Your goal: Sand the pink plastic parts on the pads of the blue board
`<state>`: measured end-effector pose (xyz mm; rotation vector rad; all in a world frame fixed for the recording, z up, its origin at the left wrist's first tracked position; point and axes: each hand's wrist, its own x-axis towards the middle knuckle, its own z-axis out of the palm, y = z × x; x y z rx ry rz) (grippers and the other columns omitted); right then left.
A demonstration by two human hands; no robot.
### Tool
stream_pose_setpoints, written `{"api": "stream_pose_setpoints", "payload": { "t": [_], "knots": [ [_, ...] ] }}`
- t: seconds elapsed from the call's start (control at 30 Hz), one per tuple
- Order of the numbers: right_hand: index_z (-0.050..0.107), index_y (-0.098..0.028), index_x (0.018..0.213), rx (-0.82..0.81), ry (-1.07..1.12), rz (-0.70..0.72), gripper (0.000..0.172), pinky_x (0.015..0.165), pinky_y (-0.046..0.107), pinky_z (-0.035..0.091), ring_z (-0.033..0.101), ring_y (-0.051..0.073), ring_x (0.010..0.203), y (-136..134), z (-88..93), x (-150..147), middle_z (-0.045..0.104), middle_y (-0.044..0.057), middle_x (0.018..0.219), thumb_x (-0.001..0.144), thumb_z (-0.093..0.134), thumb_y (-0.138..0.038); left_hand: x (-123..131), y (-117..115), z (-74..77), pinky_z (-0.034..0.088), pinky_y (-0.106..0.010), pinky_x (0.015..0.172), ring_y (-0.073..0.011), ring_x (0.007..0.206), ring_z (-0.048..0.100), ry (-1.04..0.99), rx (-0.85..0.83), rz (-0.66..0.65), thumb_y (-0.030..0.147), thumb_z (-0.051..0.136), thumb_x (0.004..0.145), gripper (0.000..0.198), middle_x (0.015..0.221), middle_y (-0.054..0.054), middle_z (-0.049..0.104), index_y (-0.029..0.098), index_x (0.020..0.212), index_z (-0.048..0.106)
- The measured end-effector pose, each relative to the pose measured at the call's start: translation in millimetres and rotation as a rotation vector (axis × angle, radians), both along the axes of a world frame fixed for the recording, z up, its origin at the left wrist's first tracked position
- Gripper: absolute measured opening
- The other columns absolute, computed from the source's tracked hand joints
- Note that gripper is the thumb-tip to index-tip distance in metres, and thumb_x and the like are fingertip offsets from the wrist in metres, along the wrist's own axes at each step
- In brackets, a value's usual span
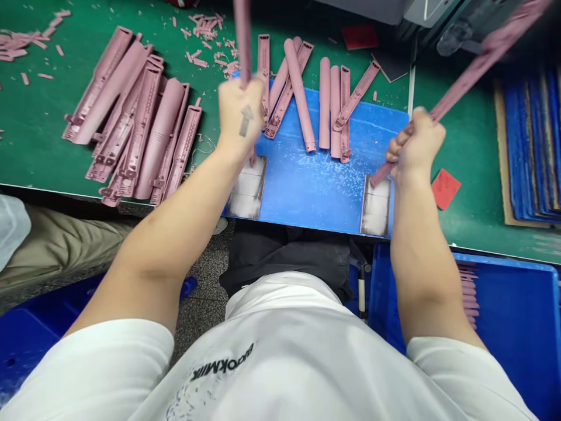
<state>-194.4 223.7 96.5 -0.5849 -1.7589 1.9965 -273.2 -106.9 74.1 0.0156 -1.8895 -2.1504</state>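
Note:
My left hand [240, 114] is closed in a fist around a long pink plastic part [242, 41] that stands nearly upright, its top blurred. My right hand [414, 146] is closed around a second long pink part [477, 67] that slants up to the right, its lower end poking out below the fist. Both hands hover over a blue mat [315, 187] on the green table [35, 134]. Several more pink parts [326, 102] lie on the mat's far side between my hands.
A heap of pink parts [135, 123] lies at the left, with small pink scraps [205, 29] behind it. Red cards [445, 188] lie right of the mat. Stacked blue sheets [532, 140] sit far right. A blue bin [517, 310] stands below right. Another person's leg [56, 245] is at left.

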Motion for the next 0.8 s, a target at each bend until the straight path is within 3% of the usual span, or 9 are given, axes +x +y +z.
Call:
{"api": "stream_pose_setpoints", "payload": {
  "t": [0.07, 0.2, 0.27, 0.37, 0.43, 0.57, 0.63, 0.73, 0.8],
  "knots": [
    [0.023, -0.034, 0.072, 0.037, 0.182, -0.077, 0.07, 0.05, 0.033, 0.022, 0.012, 0.013, 0.055, -5.3, 3.7, 25.9, 0.009, -0.011, 0.057, 0.106, 0.07, -0.074, 27.7, -2.5, 13.0, 0.015, -0.036, 0.049, -0.0139, 0.049, 0.011, 0.067, 0.07, 0.016, 0.011, 0.047, 0.123, 0.053, 0.055, 0.009, 0.012, 0.028, 0.075, 0.03],
    [0.02, -0.03, 0.07, 0.103, 0.276, -0.056, 0.072, 0.043, 0.029, 0.015, 0.008, 0.01, 0.047, -19.1, 8.1, 71.5, 0.006, -0.011, 0.061, 0.104, 0.069, -0.07, 72.5, -10.5, 23.5, 0.009, -0.037, 0.048, -0.0112, 0.046, 0.009, 0.14, 0.117, -0.082, 0.035, 0.067, 0.119, 0.065, 0.057, 0.008, 0.012, 0.028, 0.071, 0.024],
    [0.02, -0.03, 0.071, 0.109, 0.271, -0.078, 0.072, 0.042, 0.027, 0.013, 0.008, 0.008, 0.045, -23.9, 7.4, 70.6, 0.007, -0.012, 0.062, 0.104, 0.068, -0.071, 75.9, -7.3, 22.9, 0.009, -0.037, 0.047, -0.0099, 0.044, 0.009, 0.13, 0.107, -0.063, 0.03, 0.069, 0.118, 0.068, 0.054, 0.009, 0.013, 0.028, 0.068, 0.024],
    [0.017, -0.031, 0.072, 0.103, 0.382, -0.217, 0.071, 0.041, 0.028, 0.012, 0.008, 0.009, 0.045, -27.9, 5.3, 57.3, 0.006, -0.012, 0.06, 0.109, 0.052, -0.08, 74.7, 0.4, 20.4, 0.014, -0.037, 0.048, -0.0091, 0.043, 0.015, 0.218, 0.112, 0.059, 0.015, 0.057, 0.123, 0.064, 0.052, 0.01, 0.019, 0.027, 0.067, 0.028],
    [0.017, -0.031, 0.072, 0.107, 0.389, -0.219, 0.072, 0.041, 0.029, 0.011, 0.006, 0.009, 0.045, -28.8, 5.2, 59.5, 0.006, -0.013, 0.059, 0.109, 0.052, -0.081, 81.9, 0.2, 19.1, 0.015, -0.037, 0.049, -0.0095, 0.044, 0.017, 0.246, 0.081, 0.033, 0.024, 0.059, 0.124, 0.065, 0.053, 0.009, 0.021, 0.026, 0.066, 0.03],
    [0.025, -0.031, 0.072, 0.125, 0.167, 0.025, 0.071, 0.042, 0.028, 0.015, 0.013, 0.009, 0.045, -26.3, 6.0, 75.1, 0.014, -0.012, 0.058, 0.101, 0.076, -0.071, 95.1, -6.6, 16.8, 0.014, -0.038, 0.053, -0.0112, 0.049, 0.021, 0.092, -0.096, -0.143, 0.054, 0.076, 0.115, 0.073, 0.055, 0.006, 0.022, 0.026, 0.063, 0.031],
    [0.027, -0.031, 0.073, 0.131, 0.209, -0.038, 0.067, 0.044, 0.029, 0.019, 0.017, 0.01, 0.047, -24.9, 5.1, 72.5, 0.016, -0.011, 0.058, 0.106, 0.069, -0.072, 92.5, -6.9, 15.0, 0.017, -0.036, 0.054, -0.0105, 0.052, 0.022, 0.09, -0.07, -0.061, 0.058, 0.072, 0.116, 0.071, 0.058, 0.007, 0.021, 0.025, 0.068, 0.03],
    [0.021, -0.031, 0.074, 0.127, 0.385, -0.236, 0.066, 0.044, 0.03, 0.015, 0.01, 0.011, 0.048, -24.9, 0.9, 71.0, 0.011, -0.011, 0.059, 0.112, 0.052, -0.075, 92.2, -8.2, 10.7, 0.022, -0.033, 0.055, -0.0097, 0.053, 0.022, 0.157, 0.029, 0.045, 0.06, 0.062, 0.121, 0.067, 0.061, 0.007, 0.02, 0.026, 0.075, 0.027],
    [0.021, -0.031, 0.074, 0.12, 0.309, -0.138, 0.069, 0.044, 0.029, 0.011, 0.006, 0.009, 0.047, -24.4, -2.8, 76.6, 0.009, -0.013, 0.059, 0.108, 0.063, -0.075, 94.5, -10.1, 6.7, 0.021, -0.035, 0.055, -0.0105, 0.052, 0.023, 0.105, 0.005, -0.038, 0.062, 0.067, 0.117, 0.069, 0.06, 0.007, 0.02, 0.026, 0.074, 0.028]
  ]
}}
